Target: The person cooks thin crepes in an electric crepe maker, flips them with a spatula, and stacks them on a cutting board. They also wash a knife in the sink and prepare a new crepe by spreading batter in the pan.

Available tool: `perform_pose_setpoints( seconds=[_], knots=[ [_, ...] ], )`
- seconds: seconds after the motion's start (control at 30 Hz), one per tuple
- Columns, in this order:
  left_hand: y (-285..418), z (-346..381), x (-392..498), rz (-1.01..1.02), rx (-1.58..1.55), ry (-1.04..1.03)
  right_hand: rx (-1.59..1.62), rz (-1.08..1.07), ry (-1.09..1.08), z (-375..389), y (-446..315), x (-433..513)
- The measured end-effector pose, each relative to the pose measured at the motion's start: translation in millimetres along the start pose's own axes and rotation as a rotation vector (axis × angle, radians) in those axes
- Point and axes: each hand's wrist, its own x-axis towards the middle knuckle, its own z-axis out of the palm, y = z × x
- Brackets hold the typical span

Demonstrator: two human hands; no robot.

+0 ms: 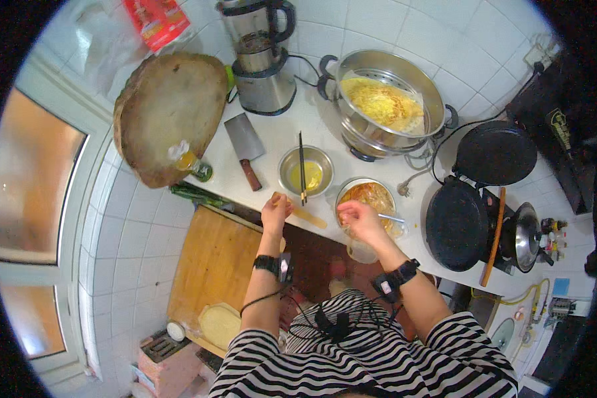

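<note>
My left hand [276,213] is at the counter's front edge, fingers curled on the upper end of a flat tan wooden stick or spatula [310,217]. My right hand [360,219] hovers over the near left part of a steel bowl [366,182] of reddish-brown food, fingers bent; whether it holds anything cannot be told. A light-coloured spoon handle [392,218] shows beside it. Behind my left hand is a metal bowl [285,171] with yellow liquid, dark chopsticks [302,166] laid across it. A cleaver [244,137] lies left of that bowl.
A steamer pot [383,137] with yellow flatbread stands behind. A blender [263,84], a thick round wooden chopping board [171,109] and a small bottle [199,169] are at left. Right are an open electric griddle [456,224], a wooden rolling pin [493,236] and a lidded wok [526,239].
</note>
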Motion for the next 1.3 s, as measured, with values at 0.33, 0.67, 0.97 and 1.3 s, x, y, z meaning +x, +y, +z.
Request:
perform_pose_setpoints(
  seconds=[0.33,0.67,0.97,1.3],
  knots=[
    [25.8,28.9,20.5,0.132,0.536,-0.081,-0.633,-0.479,-0.051,29.2,-35.9,74.0],
    [102.7,57.8,-64.9,0.302,0.65,-0.248,-0.661,-0.667,0.274,5.2,-70.6,-1.1],
    [104.8,144.7,-109.1,0.45,0.664,-0.539,0.199,-0.314,0.772,-125.3,-79.7,-164.4],
    [84.9,230.5,-140.8,0.442,0.794,-0.661,0.32,-0.203,0.935,-163.4,-39.2,-243.6]
  ],
)
